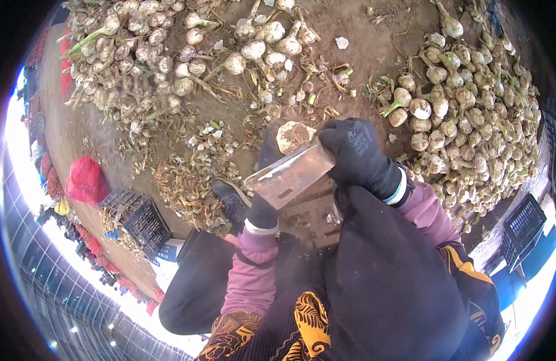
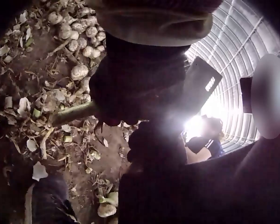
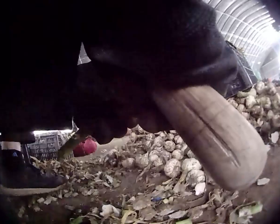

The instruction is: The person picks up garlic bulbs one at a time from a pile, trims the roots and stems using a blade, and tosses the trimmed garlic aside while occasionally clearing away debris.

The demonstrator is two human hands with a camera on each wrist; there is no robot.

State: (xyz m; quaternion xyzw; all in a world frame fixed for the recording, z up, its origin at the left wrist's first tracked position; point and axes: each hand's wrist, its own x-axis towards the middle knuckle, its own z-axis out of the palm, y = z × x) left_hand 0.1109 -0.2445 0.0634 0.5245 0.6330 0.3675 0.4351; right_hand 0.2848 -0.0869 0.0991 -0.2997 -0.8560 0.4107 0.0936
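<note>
My gloved left hand (image 1: 269,149), partly hidden behind the blade, grips a garlic bulb (image 1: 295,137) with its soil-stained root side facing up. A green stem (image 2: 75,113) sticks out from under that hand in the left wrist view. My gloved right hand (image 1: 357,153) holds a cleaver, whose broad, soiled blade (image 1: 296,174) lies slantwise over the left wrist, its edge side close to the bulb. In the right wrist view the cleaver's rounded wooden handle (image 3: 214,135) juts out of the dark fist.
Garlic heaps lie at upper left (image 1: 151,60) and at right (image 1: 464,114). Dry trimmings (image 1: 190,177) cover the soil beside my shoe (image 1: 231,201). A black crate (image 1: 136,219) and a red sack (image 1: 87,180) stand at left, another crate (image 1: 524,225) at right.
</note>
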